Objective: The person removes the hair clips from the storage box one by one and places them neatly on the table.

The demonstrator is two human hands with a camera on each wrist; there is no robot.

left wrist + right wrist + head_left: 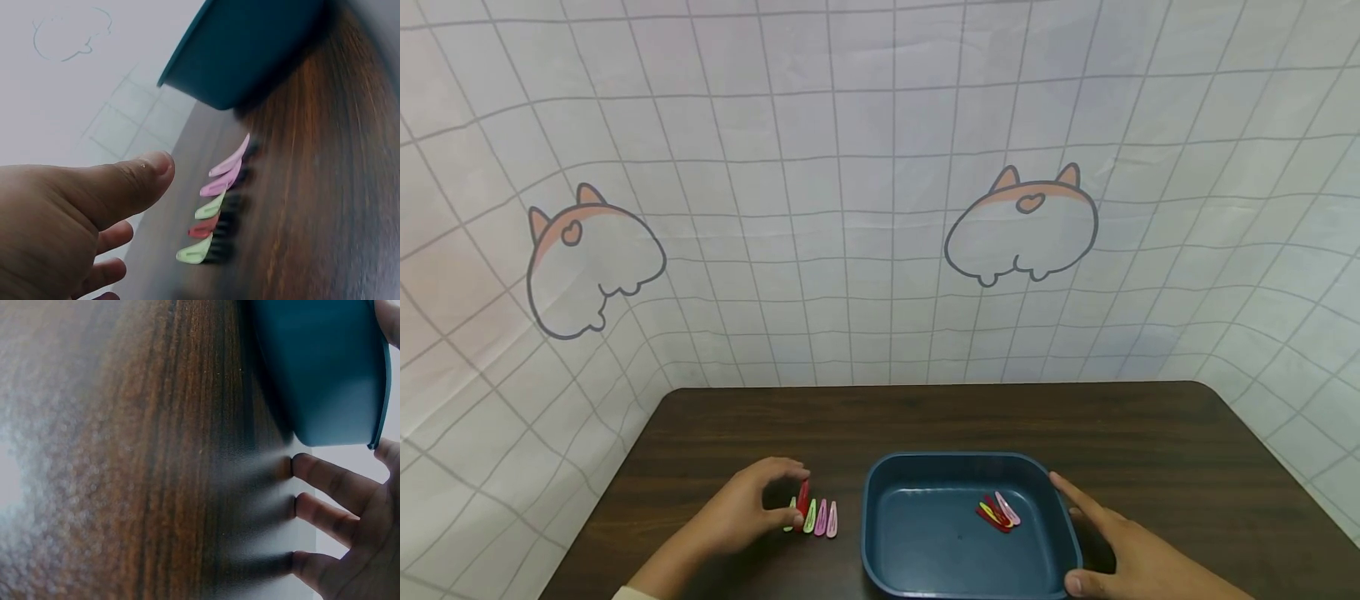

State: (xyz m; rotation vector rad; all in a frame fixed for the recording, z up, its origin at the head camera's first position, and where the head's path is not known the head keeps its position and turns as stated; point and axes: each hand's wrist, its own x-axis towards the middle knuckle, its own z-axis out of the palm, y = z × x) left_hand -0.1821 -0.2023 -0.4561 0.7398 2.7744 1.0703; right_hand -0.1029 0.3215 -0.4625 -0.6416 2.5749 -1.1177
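My left hand [741,508] hovers at a row of snap hair clips on the table, thumb and fingers apart around the red hair clip [802,505]. In the left wrist view that red hair clip [204,227] lies between two light-green ones, with the thumb clear of it. Beside it in the head view are a green hair clip [809,517], a purple-pink hair clip [821,518] and a pale pink hair clip [832,520]. My right hand [1131,550] rests against the blue tray [917,542], thumb and index finger spread along its right rim, other fingertips near the tabletop [175,450].
Inside the tray, right of its middle, lies a small pile of red, yellow-green and pink hair clips [998,512]. The dark wooden table [760,425] meets a white gridded curtain [865,275] at the back and sides.
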